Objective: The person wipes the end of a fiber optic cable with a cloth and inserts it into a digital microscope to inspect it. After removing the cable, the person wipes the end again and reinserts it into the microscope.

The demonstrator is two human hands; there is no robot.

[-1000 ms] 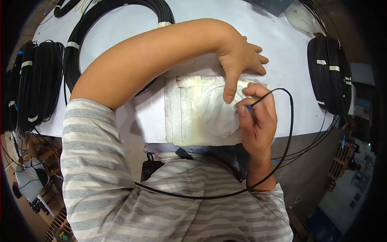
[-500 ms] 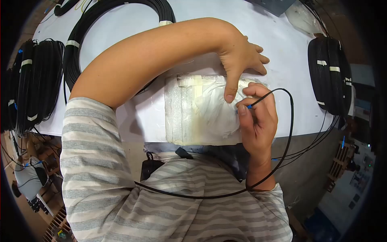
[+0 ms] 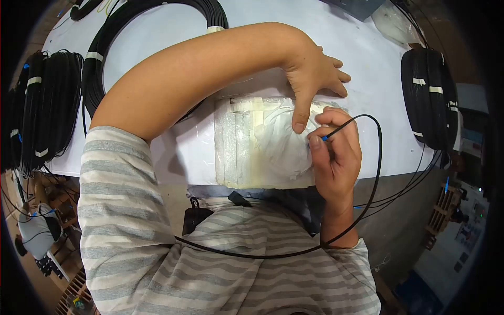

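My left arm reaches across the table, and my left hand (image 3: pixel 315 76) lies with its fingers spread. Its thumb presses on a white cloth (image 3: pixel 283 142), which covers part of a plastic-wrapped pad (image 3: pixel 228 144). Just to the right, my right hand (image 3: pixel 338 157) is closed in a pinch on the end of a black cable (image 3: pixel 379 157). A blue connector (image 3: pixel 324 138) shows between thumb and fingers, its tip at the cloth and partly hidden. From there the cable loops down and across my striped shirt.
A large black cable coil (image 3: pixel 94 79) lies at the back left. Taped cable coils (image 3: pixel 52 105) stand at the left edge, and another bundle (image 3: pixel 430 100) at the right. A clear plastic bag (image 3: pixel 395 23) and a dark grey box (image 3: pixel 357 8) sit at the back right.
The folds of the white cloth have shifted slightly into rounder creases under my thumb. Both hands and the cable stay in nearly the same place.
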